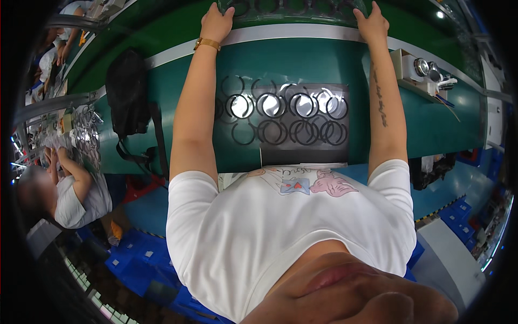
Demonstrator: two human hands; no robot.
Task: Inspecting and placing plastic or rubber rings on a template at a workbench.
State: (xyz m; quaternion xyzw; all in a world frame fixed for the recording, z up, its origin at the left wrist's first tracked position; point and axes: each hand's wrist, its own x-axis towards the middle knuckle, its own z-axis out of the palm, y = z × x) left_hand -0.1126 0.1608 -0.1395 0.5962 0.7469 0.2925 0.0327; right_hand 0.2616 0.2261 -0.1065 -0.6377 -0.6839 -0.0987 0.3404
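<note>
Both my arms reach to the far side of the bench. My left hand (217, 22) is closed on the left end of a clear plastic tray (294, 19) with several black rings in it. At its right end, my right hand (373, 24) grips the same tray. The tray lies over the green surface beyond a pale metal rail, and its far part is cut off by the view's edge. Between my forearms, near my chest, more black rings (271, 132) lie in overlapping rows, partly on a dark flat sheet (302, 156). Shiny glare suggests clear plastic around them.
A black bag (127, 92) with straps lies at the left of the green bench (259, 59). To the right stands an open carton (402, 67) with round metal parts and thin sticks. The pale rail (297, 32) crosses the far side. Another person (81, 197) works at far left.
</note>
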